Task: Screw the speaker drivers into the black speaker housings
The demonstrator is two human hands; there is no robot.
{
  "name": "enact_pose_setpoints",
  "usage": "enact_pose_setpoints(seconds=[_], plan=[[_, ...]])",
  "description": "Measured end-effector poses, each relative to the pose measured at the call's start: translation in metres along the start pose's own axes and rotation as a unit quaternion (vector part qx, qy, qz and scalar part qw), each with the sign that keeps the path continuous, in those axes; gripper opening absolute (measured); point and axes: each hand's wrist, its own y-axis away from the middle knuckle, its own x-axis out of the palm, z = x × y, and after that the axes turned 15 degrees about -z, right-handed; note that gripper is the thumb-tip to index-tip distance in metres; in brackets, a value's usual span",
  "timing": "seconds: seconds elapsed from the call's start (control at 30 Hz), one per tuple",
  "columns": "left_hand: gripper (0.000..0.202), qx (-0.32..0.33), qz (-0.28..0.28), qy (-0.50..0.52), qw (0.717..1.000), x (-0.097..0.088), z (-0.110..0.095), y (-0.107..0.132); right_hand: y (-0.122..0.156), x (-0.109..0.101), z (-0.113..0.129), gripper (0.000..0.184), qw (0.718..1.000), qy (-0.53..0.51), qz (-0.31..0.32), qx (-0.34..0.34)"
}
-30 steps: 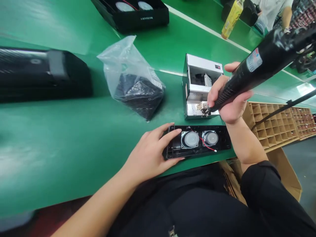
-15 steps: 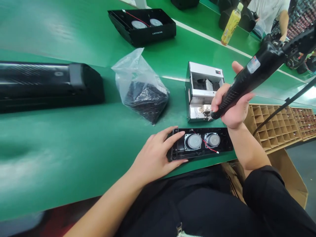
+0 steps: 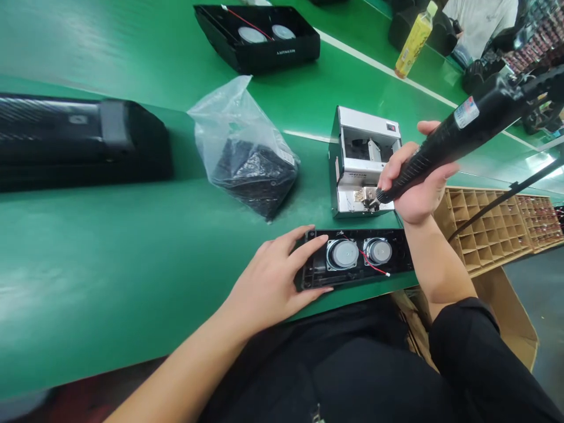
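A black speaker panel (image 3: pixel 399 255) with two round drivers and a red wire lies at the near edge of the green table (image 3: pixel 132 235). My left hand (image 3: pixel 273 282) rests on the panel's left end, fingers spread around it. My right hand (image 3: pixel 416 188) is closed round a black electric screwdriver (image 3: pixel 458 138), whose tip sits at the front slot of a small silver screw feeder (image 3: pixel 359 161) just behind the panel.
A clear plastic bag (image 3: pixel 242 150) holding a black part lies left of the feeder. A long black speaker (image 3: pixel 79 141) sits at far left, another open panel (image 3: pixel 264 35) at the back. A yellow bottle (image 3: pixel 414 38) and another person's arm are top right. Cardboard grid trays (image 3: pixel 493 229) stand at right.
The view shifted slightly. The screwdriver tip stays at the feeder's front slot; my left hand keeps its place on the panel.
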Motion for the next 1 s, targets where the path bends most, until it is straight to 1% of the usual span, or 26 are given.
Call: enact_pose_setpoints(seconds=[0.13, 0.23, 0.3, 0.4, 0.47, 0.53, 0.57, 0.67, 0.73, 0.77, 0.83, 0.9, 0.93, 1.0], plan=[[0.081, 0.013, -0.005, 0.005, 1.0, -0.004, -0.002, -0.002, -0.001, 0.001, 0.001, 0.07, 1.0, 0.01, 0.012, 0.016], [0.081, 0.01, -0.006, 0.007, 1.0, -0.005, -0.003, -0.003, -0.003, 0.001, 0.002, 0.077, 0.999, 0.039, 0.007, 0.02], [0.081, 0.012, -0.004, 0.009, 1.0, -0.005, -0.003, -0.003, -0.002, 0.0, 0.002, 0.077, 0.999, 0.039, 0.009, 0.017], [0.081, 0.018, -0.004, 0.011, 1.0, -0.006, -0.004, -0.004, 0.002, -0.002, 0.001, 0.068, 0.999, 0.01, 0.046, 0.012], [0.08, 0.019, -0.004, 0.01, 1.0, -0.006, -0.005, -0.004, 0.006, -0.004, 0.001, 0.069, 0.998, 0.003, 0.068, 0.011], [0.08, 0.017, -0.003, 0.012, 1.0, -0.005, -0.005, -0.003, 0.011, -0.005, 0.005, 0.075, 0.998, 0.009, 0.058, 0.008], [0.08, 0.016, -0.002, 0.015, 1.0, -0.004, -0.004, -0.002, 0.013, -0.005, 0.008, 0.076, 0.999, 0.007, 0.04, -0.001], [0.086, 0.01, -0.005, 0.031, 0.999, -0.002, -0.002, 0.002, 0.021, -0.004, 0.022, 0.074, 0.999, -0.016, -0.008, -0.038], [0.091, 0.005, -0.017, 0.057, 0.998, -0.004, -0.003, 0.002, 0.028, -0.003, 0.037, 0.074, 0.998, -0.035, -0.012, -0.048], [0.089, -0.001, -0.034, 0.073, 0.997, -0.006, -0.006, 0.001, 0.031, -0.003, 0.045, 0.076, 0.998, -0.043, -0.009, -0.047], [0.078, -0.013, -0.082, 0.093, 0.992, -0.011, -0.016, -0.004, 0.04, -0.001, 0.064, 0.07, 0.999, -0.05, -0.011, -0.015], [0.064, -0.02, -0.12, 0.096, 0.988, -0.016, -0.033, -0.015, 0.049, 0.002, 0.082, 0.058, 0.998, -0.056, -0.025, 0.033], [0.059, -0.021, -0.13, 0.102, 0.986, -0.017, -0.043, -0.021, 0.054, 0.004, 0.089, 0.053, 0.996, -0.059, -0.033, 0.056], [0.053, -0.019, -0.131, 0.146, 0.98, -0.016, -0.062, -0.035, 0.063, 0.007, 0.101, 0.048, 0.993, -0.071, -0.039, 0.082]])
